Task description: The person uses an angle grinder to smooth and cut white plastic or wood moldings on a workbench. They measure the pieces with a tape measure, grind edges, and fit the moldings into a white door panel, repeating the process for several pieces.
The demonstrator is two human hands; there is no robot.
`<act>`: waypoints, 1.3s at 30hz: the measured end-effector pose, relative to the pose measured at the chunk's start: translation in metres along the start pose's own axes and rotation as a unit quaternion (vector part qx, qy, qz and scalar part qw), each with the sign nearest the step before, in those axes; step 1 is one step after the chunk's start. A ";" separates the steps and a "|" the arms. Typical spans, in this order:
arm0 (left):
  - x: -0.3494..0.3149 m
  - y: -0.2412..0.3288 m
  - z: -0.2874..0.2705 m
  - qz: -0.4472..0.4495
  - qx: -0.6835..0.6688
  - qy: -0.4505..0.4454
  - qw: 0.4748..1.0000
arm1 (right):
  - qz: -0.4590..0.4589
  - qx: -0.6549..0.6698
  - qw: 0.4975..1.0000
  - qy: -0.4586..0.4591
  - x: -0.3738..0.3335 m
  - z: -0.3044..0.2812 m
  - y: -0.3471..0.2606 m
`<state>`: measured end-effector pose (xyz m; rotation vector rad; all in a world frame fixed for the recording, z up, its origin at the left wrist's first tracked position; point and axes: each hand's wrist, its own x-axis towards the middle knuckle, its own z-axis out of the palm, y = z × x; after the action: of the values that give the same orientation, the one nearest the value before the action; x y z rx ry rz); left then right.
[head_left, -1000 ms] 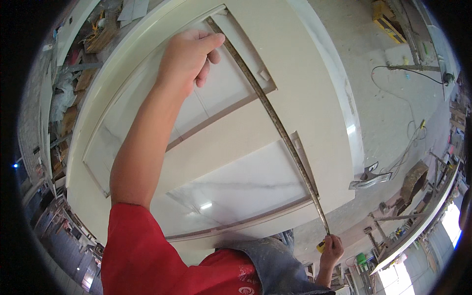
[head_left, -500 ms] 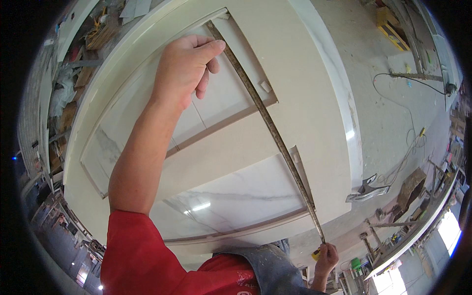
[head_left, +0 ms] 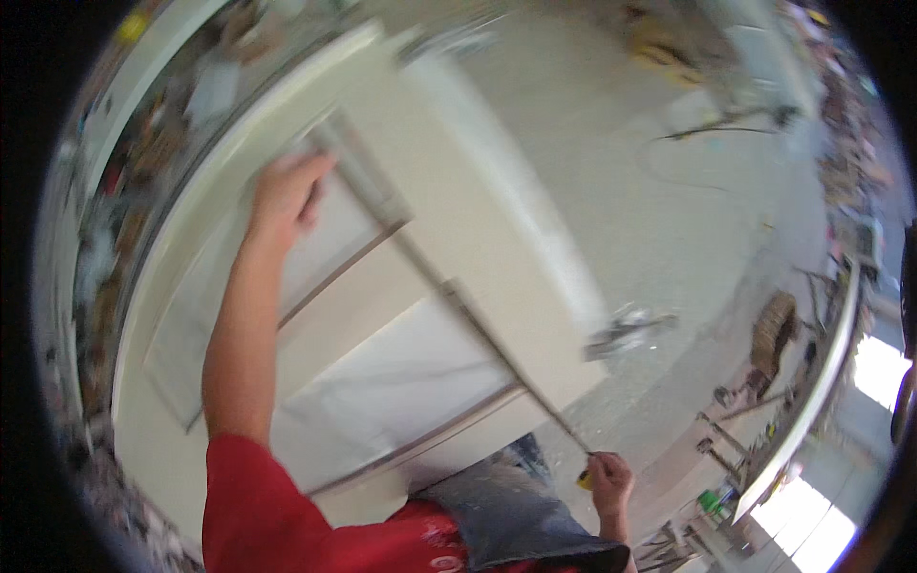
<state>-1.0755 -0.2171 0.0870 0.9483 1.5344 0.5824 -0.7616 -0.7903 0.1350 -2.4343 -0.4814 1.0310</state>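
A long, thin, worn tape measure blade (head_left: 492,346) runs diagonally across a large cream panel (head_left: 458,224). My left hand (head_left: 284,199) is closed on the blade near its far end, thumb and fingers pinching it; motion blurs the fingers somewhat. At the near right, my right hand (head_left: 611,482) is closed around the other end, with a bit of yellow showing beside its fingers. The panel has rectangular recesses, and white, grey-veined marble-like surface (head_left: 396,368) shows inside them. The blade passes over the right ends of these recesses.
A glossy white edge (head_left: 535,201) borders the panel's right side. Beyond it on the grey floor lie a grey metal object (head_left: 626,329), a thin cable (head_left: 659,172) and a blurred yellow object (head_left: 664,57). Clutter lines the left, and a long pale slab (head_left: 802,392) stands at the right.
My view has swung, so the panel and the blade appear shifted left and are blurred. Both hands still grip the blade's two ends.
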 end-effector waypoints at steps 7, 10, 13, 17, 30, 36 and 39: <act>-0.015 -0.004 -0.003 0.013 -0.101 -0.056 0.993 | -0.056 -0.012 0.997 -0.042 0.005 -0.055 -0.018; -0.069 0.045 0.029 0.081 -0.117 -0.089 0.986 | -0.092 0.046 0.993 -0.057 0.016 -0.078 -0.020; -0.130 0.098 0.121 0.094 -0.101 -0.142 0.980 | -0.137 0.106 0.984 -0.047 0.042 -0.106 -0.016; -0.209 0.126 0.254 0.163 0.002 -0.245 0.956 | -0.183 0.150 0.971 -0.038 0.092 -0.156 0.000; -0.268 0.201 0.569 0.269 0.193 -0.221 0.917 | -0.051 0.507 0.860 0.012 0.327 -0.382 0.047; -0.126 0.226 0.691 0.294 0.295 -0.166 0.894 | -0.012 0.524 0.851 0.036 0.473 -0.423 0.023; -0.041 0.251 0.795 0.322 0.341 -0.180 0.864 | 0.010 0.519 0.853 0.061 0.549 -0.449 -0.004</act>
<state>-0.2435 -0.2302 0.1570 2.0380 1.0539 0.2674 -0.0689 -0.6453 0.0960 -1.4949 0.1529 0.8109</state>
